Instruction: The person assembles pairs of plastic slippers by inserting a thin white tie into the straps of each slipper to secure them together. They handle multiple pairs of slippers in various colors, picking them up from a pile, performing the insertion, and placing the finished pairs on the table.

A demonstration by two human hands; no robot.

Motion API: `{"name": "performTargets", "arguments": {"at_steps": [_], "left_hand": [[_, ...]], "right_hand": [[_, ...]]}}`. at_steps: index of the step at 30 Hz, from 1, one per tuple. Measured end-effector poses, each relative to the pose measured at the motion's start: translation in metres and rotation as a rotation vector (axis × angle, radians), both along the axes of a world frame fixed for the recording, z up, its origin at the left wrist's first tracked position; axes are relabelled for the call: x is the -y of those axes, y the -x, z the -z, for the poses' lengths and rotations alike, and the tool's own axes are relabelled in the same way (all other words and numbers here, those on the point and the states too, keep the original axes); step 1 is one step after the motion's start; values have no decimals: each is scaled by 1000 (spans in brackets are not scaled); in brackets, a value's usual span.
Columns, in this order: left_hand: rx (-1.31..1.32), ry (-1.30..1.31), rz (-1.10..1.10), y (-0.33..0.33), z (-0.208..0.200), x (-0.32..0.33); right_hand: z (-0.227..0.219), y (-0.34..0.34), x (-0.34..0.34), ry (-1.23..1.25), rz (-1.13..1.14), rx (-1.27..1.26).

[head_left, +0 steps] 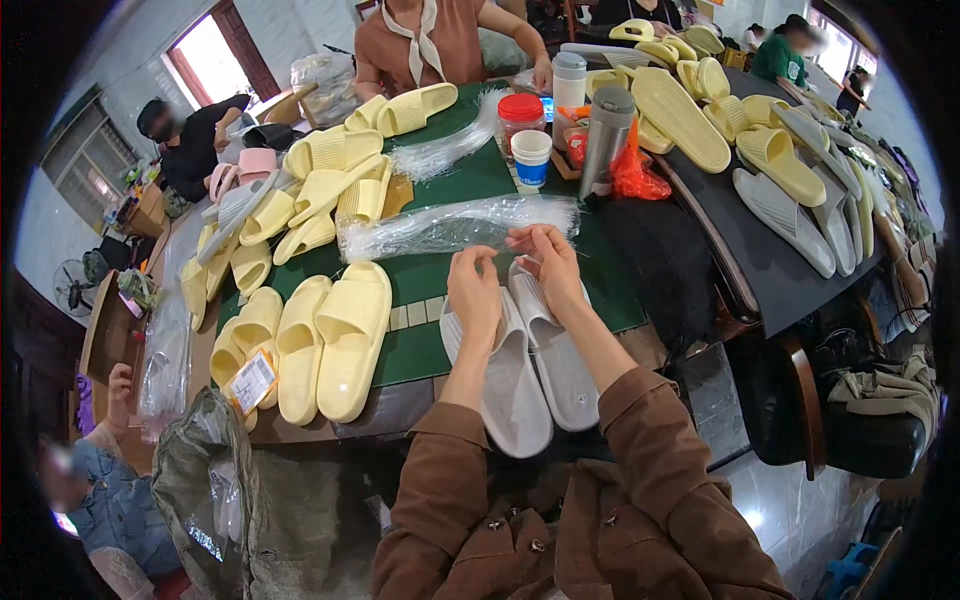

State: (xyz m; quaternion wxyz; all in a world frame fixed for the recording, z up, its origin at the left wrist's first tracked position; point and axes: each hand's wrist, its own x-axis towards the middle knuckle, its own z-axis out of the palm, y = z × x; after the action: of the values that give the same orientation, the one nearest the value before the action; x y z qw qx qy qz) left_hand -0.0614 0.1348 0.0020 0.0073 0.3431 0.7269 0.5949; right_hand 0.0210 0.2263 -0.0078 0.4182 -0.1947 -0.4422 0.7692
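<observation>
A pair of grey slippers [515, 400] sits side by side at the table's near edge, in front of me. Over their straps are both my hands, close together with fingertips bent inward. My left hand [474, 295] is closed, thumb and fingers curled together above the left slipper. Pinched fingers of my right hand [550, 268] are above the right one. Whatever thin thing they may hold is too fine to make out. Just beyond my fingertips lies a bundle of clear plastic strands [410, 232] on the green mat [412, 358].
Yellow slippers [355, 345] fill the left side of the table. A white-and-blue paper cup [531, 160], a red-lidded jar [521, 112] and a grey flask [606, 140] stand beyond. More slippers [680, 118] cover the right-hand table. Across from me a person [455, 40] sits.
</observation>
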Motion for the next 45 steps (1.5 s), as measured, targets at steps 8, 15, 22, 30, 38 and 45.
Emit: {"name": "performTargets", "arguments": {"at_steps": [8, 15, 22, 30, 38, 45], "left_hand": [[-212, -2, -80, 7, 19, -7], [-210, 78, -46, 15, 27, -5], [-134, 98, -20, 8, 19, -6], [-171, 93, -11, 7, 21, -11], [-189, 92, -18, 8, 21, -7], [-195, 84, 3, 9, 20, -4]], "right_hand": [[-35, -20, -10, 91, 74, -138], [-78, -102, -23, -321, 246, 92], [-78, -251, -143, -622, 1056, 485], [-67, -342, -224, -759, 1244, 1376], [-82, -338, -143, -891, 788, 1242], [-85, -346, -52, -726, 474, 848]]}}
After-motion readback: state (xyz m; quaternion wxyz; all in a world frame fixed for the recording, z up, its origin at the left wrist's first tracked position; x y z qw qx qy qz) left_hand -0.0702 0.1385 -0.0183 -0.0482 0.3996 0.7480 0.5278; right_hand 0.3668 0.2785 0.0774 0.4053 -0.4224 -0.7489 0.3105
